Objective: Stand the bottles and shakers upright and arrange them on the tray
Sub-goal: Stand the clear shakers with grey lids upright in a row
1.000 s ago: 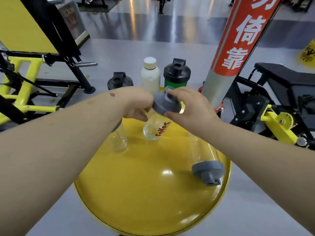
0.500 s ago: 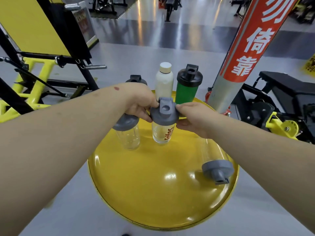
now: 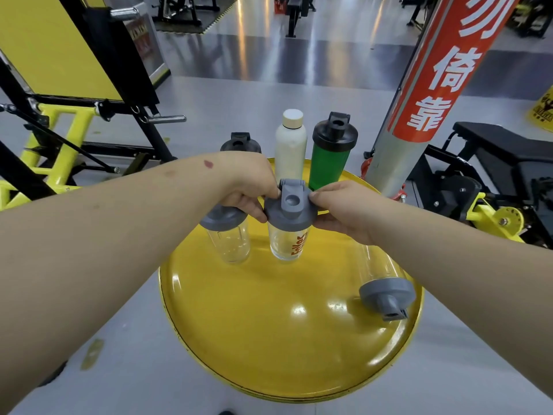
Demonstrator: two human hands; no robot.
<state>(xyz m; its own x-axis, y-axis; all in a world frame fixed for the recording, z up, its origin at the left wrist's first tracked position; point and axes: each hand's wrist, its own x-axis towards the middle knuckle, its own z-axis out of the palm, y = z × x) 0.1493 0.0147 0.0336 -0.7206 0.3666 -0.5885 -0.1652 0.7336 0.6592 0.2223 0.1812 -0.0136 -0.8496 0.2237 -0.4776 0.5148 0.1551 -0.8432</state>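
left hand (image 3: pixel 248 190) and right hand (image 3: pixel 341 209) both pinched grey lid of clear shaker (image 3: pixel 288 232), upright mid yellow tray (image 3: pixel 269 339). second clear shaker (image 3: pixel 229 235) upright just left. white bottle (image 3: pixel 291 142), green shaker (image 3: pixel 330 157) upright behind. another shaker (image 3: pixel 386 287) lay on side, right rim.

A glossy grey floor (image 3: pixel 239 97) is being lit from overhead, with pale streaks being reflected at the upper centre of the frame. Yellow and black gym machines (image 3: pixel 59 121) are being seen at the upper left. A silver pillar (image 3: pixel 398 157) wrapped in a red banner with white characters (image 3: pixel 443 73) is standing at the upper right, beside a black padded bench (image 3: pixel 502 145).
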